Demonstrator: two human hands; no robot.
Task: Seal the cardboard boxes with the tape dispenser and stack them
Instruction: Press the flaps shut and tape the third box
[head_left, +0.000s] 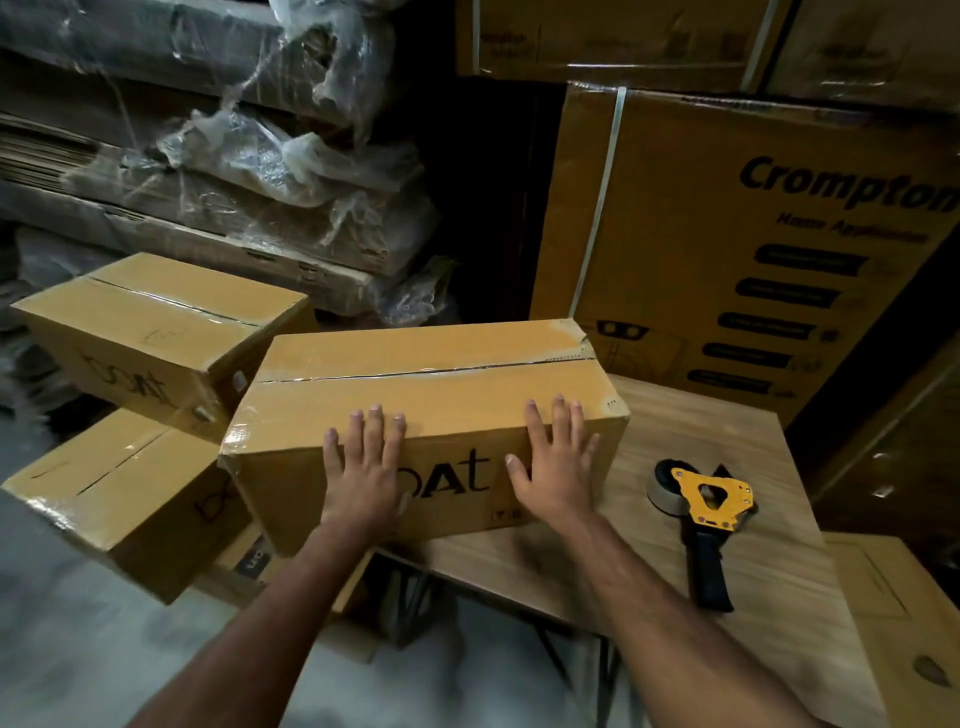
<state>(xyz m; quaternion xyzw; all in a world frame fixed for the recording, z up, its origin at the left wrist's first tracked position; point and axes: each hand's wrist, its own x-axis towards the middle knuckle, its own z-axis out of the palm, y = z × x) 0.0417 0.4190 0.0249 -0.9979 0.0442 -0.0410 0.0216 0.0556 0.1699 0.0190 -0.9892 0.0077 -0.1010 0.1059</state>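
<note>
Both hands lie flat, fingers straight, on the near face of the taped box (431, 374): left hand (363, 467) toward the box's left end, right hand (553, 457) toward its right end, fingertips reaching up to the top edge. Nothing gripped, just pressed palms.

Box sits on the desk (701, 467), long axis running left-right across the person, left end overhanging the desk edge. Top seam looks taped already (shiny strip along it), so sealing here is prob. done.

Tape dispenser (701, 509) lies on the desk to the right, apart from the box, nearer the right hand.

Stack of sealed boxes (150, 332) is down-left, so the left hand is nearer. Next move likely needs a shift leftwards w/ both hands.
</note>
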